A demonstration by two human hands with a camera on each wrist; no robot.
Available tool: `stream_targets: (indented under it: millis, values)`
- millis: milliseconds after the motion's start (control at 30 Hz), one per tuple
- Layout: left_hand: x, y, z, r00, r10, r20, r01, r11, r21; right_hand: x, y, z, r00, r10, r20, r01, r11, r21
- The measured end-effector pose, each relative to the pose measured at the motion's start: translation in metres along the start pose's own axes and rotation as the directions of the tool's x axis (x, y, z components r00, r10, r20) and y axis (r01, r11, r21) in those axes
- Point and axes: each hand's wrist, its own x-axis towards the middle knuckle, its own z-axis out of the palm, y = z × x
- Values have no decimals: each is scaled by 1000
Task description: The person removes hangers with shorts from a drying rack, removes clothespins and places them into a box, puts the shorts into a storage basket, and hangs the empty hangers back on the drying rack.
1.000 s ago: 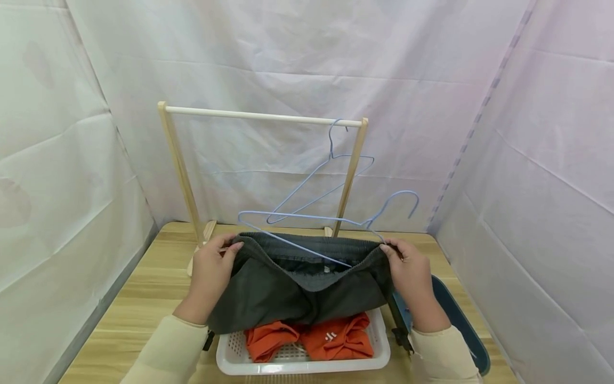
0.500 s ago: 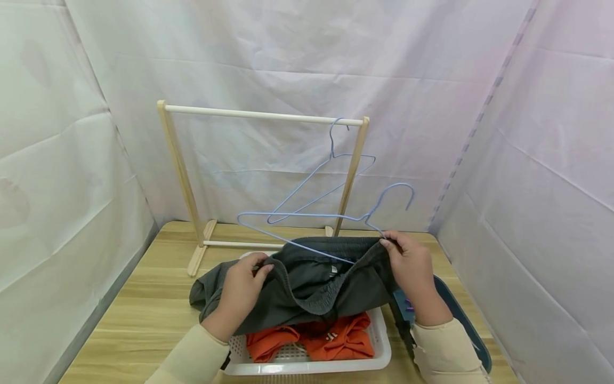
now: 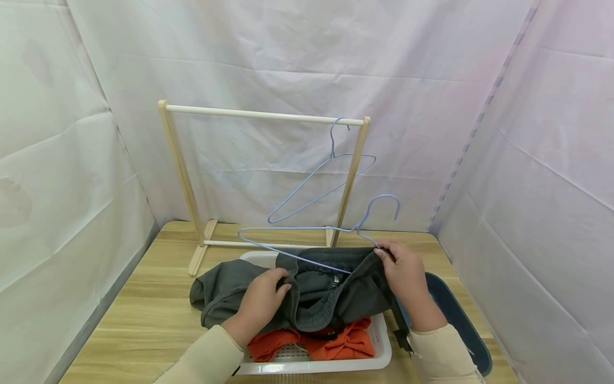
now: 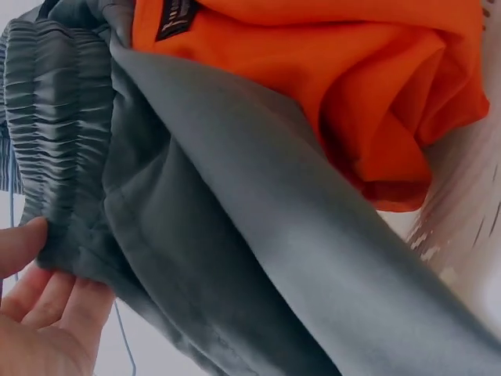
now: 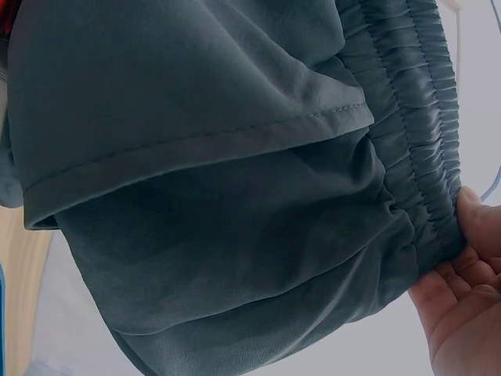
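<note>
Dark grey shorts (image 3: 218, 290) with a gathered elastic waistband are held over a white basket. A light blue wire hanger (image 3: 297, 229) has its right end inside the waist opening, while its left end sticks out above the fabric. My left hand (image 3: 261, 300) pinches the waistband left of the opening; thumb and fingers grip the gathered elastic (image 4: 59, 117) in the left wrist view. At the right end, my right hand (image 3: 405, 269) pinches the waistband beside the hanger's shoulder. The hanger's right tip is hidden by cloth and hand.
Orange clothing (image 3: 347, 344) lies in the white perforated basket (image 3: 316, 367) below the shorts. Behind stands a wooden rack (image 3: 259, 113), with another blue hanger (image 3: 299, 186) on its bar near the right post. A dark blue tray (image 3: 462, 325) lies at the right, partly behind my right forearm.
My left hand has moved right and down, bringing its side of the waistband inward, so the left part of the shorts sags. My right hand and the hanger have lowered and shifted slightly left.
</note>
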Motion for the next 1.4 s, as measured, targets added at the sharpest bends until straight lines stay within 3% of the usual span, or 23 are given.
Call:
stream_targets:
  millis: [200, 433, 733, 967, 1100, 1233, 1400]
  values:
    - [-2, 1, 3, 994, 20, 112, -29, 996, 82, -6, 3, 3, 1000, -23, -4, 23, 1000, -10]
    - [-5, -2, 5, 971, 69, 227, -103, 985, 141, -13, 5, 5, 999, -37, 4, 37, 999, 3]
    - [-12, -7, 7, 947, 105, 303, -167, 968, 187, -16, 6, 9, 999, -38, 27, 38, 999, -2]
    - [-13, -9, 3, 908, 120, 401, -207, 961, 181, -18, 4, 11, 998, -36, 48, 36, 999, 2]
    - [-12, -9, 0, 895, 104, 434, -196, 965, 173, -19, 2, 11, 997, -28, 67, 28, 1000, -8]
    - [-10, -9, -4, 895, 92, 436, -185, 967, 175, -21, 2, 12, 996, -27, 83, 28, 999, -15]
    - [-9, -9, -8, 912, 96, 399, -192, 959, 208, -22, 2, 13, 995, -29, 95, 30, 999, -11]
